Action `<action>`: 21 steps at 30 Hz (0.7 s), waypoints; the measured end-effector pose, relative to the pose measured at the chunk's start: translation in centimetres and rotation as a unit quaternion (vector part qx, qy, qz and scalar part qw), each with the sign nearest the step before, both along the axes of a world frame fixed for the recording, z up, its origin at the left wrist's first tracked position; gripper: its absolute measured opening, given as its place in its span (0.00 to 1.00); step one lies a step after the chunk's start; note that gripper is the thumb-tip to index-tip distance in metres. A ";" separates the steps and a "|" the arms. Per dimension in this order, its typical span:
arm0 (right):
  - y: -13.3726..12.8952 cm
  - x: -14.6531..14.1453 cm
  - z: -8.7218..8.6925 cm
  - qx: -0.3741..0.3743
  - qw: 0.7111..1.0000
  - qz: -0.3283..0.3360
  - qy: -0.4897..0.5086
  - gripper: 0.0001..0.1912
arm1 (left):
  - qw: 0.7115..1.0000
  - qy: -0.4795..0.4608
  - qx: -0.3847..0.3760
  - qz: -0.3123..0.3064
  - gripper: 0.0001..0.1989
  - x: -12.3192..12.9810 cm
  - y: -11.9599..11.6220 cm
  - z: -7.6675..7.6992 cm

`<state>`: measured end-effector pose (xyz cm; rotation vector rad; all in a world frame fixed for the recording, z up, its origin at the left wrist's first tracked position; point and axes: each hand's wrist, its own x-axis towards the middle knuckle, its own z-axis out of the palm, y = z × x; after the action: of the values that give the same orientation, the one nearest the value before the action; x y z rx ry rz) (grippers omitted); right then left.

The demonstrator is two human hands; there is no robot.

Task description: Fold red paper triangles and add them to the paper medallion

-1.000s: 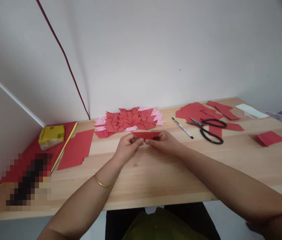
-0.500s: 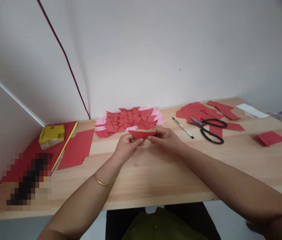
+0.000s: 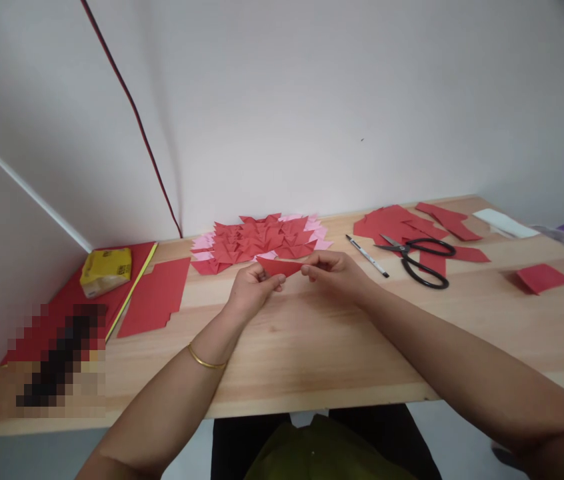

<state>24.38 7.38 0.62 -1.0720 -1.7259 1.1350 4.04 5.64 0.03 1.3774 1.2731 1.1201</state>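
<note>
One small piece of folded red paper (image 3: pixel 279 267) is held between the left hand (image 3: pixel 255 285) and the right hand (image 3: pixel 331 272), over the middle of the wooden desk (image 3: pixel 312 353). The left hand is almost closed, with its thumb and bent fingers gripping the left part of the paper. The right hand is half curled, and its thumb and forefinger pinch the right tip. On the left wrist sits a gold bracelet (image 3: pixel 206 361). Just beyond the paper, near the wall, lies a pile of folded red and pink pieces (image 3: pixel 262 241). To its right, a pen (image 3: pixel 367 256) lies slantwise, and next to it are black-handled scissors (image 3: pixel 404 249) with blades apart, partly upon red paper scraps (image 3: pixel 382 220). Farther right are a white strip (image 3: pixel 505 223) and, nearer, a red paper square (image 3: pixel 545 277). At the left side lies a notched red sheet (image 3: pixel 155 298), beside a larger red sheet (image 3: pixel 65 303) which carries a yellow packet (image 3: pixel 106 270).
</note>
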 end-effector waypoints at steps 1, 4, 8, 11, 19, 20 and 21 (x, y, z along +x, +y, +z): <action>0.0 0.1 0.1 -0.007 1.000 -0.004 -0.001 0.14 | 1.000 -0.013 0.000 -0.005 0.11 0.0 0.0 0.0; 0.0 0.2 0.2 -0.014 1.000 -0.012 -0.001 0.15 | 0.999 -0.039 -0.004 -0.016 0.10 0.1 0.0 0.3; 0.1 0.2 0.1 -0.023 1.000 -0.011 0.007 0.14 | 1.000 -0.025 -0.013 0.004 0.10 0.3 -0.1 0.3; 0.0 -0.2 -0.2 -0.054 0.998 0.018 0.036 0.13 | 0.999 -0.052 -0.008 -0.005 0.11 0.4 -0.2 0.1; -1.1 -1.4 -0.3 -0.039 0.995 0.082 0.038 0.10 | 0.997 -0.027 -0.022 -0.070 0.13 0.8 -0.7 0.3; -1.0 -1.3 -0.3 -0.034 0.996 0.072 0.031 0.09 | 0.997 -0.013 -0.023 -0.067 0.13 0.6 -0.7 0.2; -0.9 -1.2 -0.3 -0.029 0.997 0.060 0.028 0.09 | 0.998 0.000 -0.024 -0.061 0.13 0.5 -0.6 0.1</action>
<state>23.20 6.46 0.34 -0.9721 -1.7429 1.2849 4.53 5.05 0.14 1.3994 1.1922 0.9989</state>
